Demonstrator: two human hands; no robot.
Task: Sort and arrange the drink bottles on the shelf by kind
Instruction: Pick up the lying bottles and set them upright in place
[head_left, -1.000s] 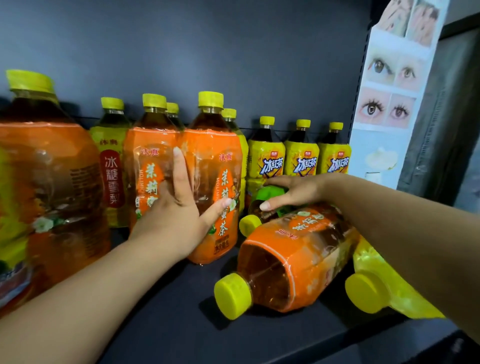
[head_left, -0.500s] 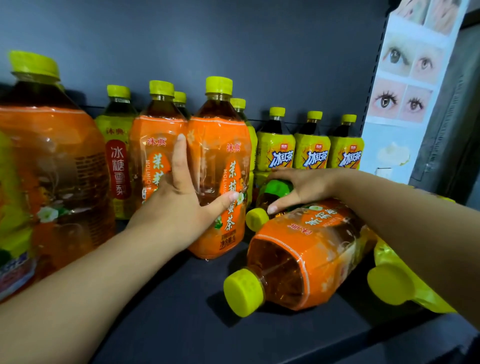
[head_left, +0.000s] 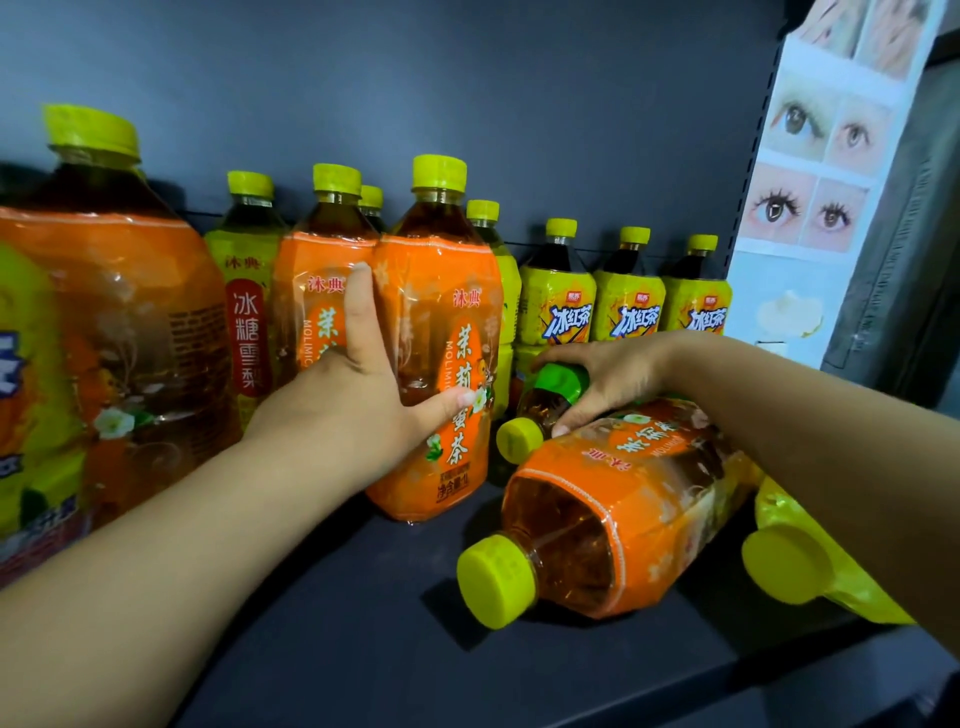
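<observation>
One glossy orange bottle (head_left: 441, 291) gripped, left hand (head_left: 353, 410).

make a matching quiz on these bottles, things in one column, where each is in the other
1 standing orange bottle
2 lying orange bottle
3 green-label bottle
4 iced-tea bottles

a in a row at the back
b gripped by the left hand
c nearest the shelf front
d held by the right hand

Pairs: 1-b, 2-c, 3-d, 4-a
</observation>
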